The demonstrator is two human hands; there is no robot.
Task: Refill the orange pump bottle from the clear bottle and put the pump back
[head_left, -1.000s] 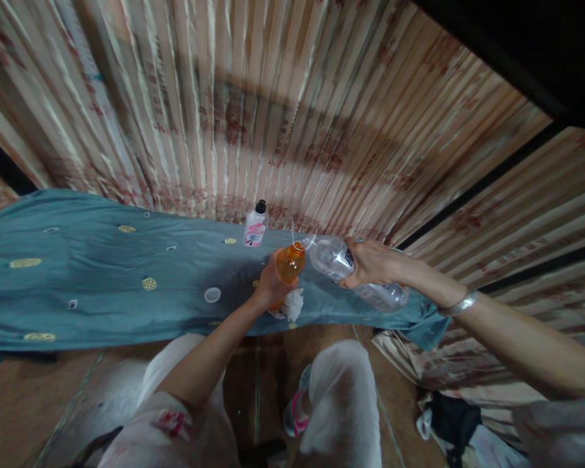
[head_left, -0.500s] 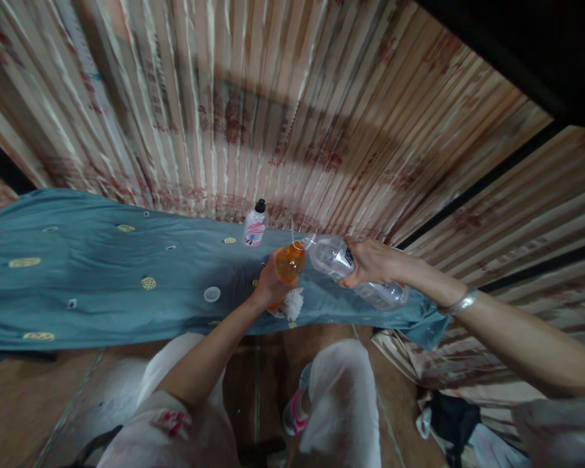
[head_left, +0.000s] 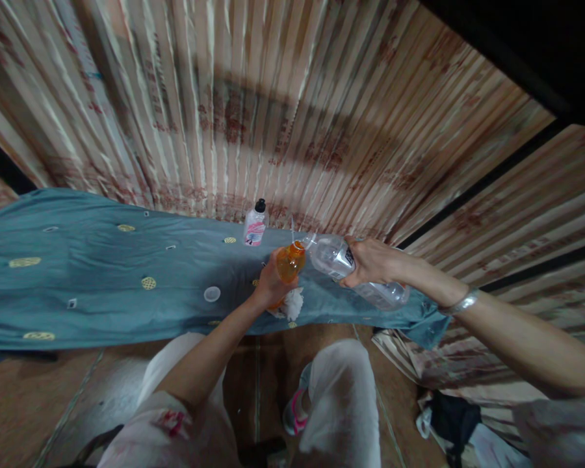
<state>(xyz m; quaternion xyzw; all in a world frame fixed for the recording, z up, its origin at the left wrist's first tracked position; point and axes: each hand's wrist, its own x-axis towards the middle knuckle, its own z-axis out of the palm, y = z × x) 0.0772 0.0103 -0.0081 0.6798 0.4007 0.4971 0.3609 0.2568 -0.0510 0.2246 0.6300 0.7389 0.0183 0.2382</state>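
Observation:
My left hand (head_left: 269, 286) is wrapped round an orange see-through bottle (head_left: 291, 261), its open neck pointing up and slightly right. Close by, my right hand (head_left: 370, 261) grips a large clear plastic bottle (head_left: 334, 255), tilted so its mouth meets or nearly meets the orange neck. Whether liquid runs between them I cannot tell. A crumpled white tissue or cloth (head_left: 293, 303) shows just below my left hand, partly hidden by it. Left of that hand, a round whitish lid (head_left: 212, 294) lies flat. Behind stands a small bottle (head_left: 254, 229) with a black cap and pink label.
A blue-green cloth with yellow prints (head_left: 102, 266) covers the long narrow surface. Pleated curtains (head_left: 253, 117) hang right behind it, with dark metal bars (head_left: 478, 185) at the right. Below are tiled floor (head_left: 78, 390) and a dark bag or cloth (head_left: 452, 416).

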